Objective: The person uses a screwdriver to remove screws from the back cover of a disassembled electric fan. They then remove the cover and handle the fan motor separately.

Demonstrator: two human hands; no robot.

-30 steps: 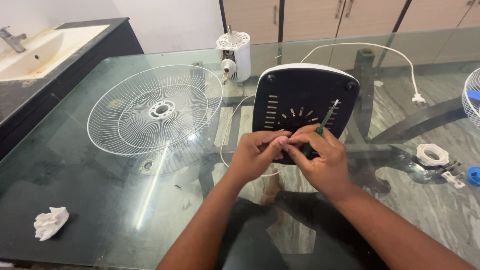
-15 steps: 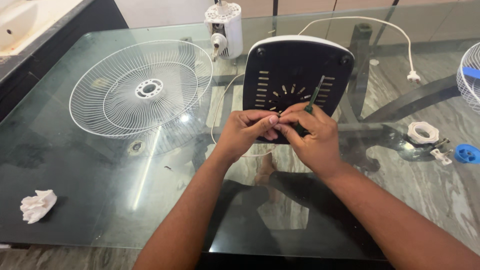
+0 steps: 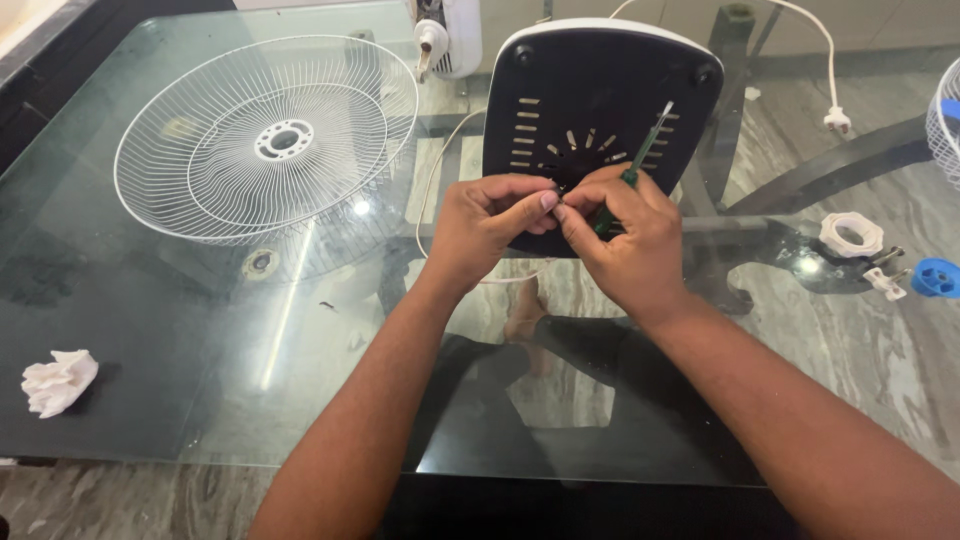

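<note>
From the head camera, upper centre of the frame: your right hand (image 3: 632, 235) grips a green screwdriver (image 3: 634, 165), and your left hand (image 3: 487, 225) pinches something small, perhaps a screw, against the black fan base (image 3: 600, 90). The white fan grille (image 3: 268, 140) lies on the glass table (image 3: 180, 330), upper left.

Both forearms reaching forward, converging. Left hand (image 3: 487, 225) curled, fingertips pinched against those of the right hand (image 3: 625, 235) (fist closed, thumb meeting the pinch).
</note>
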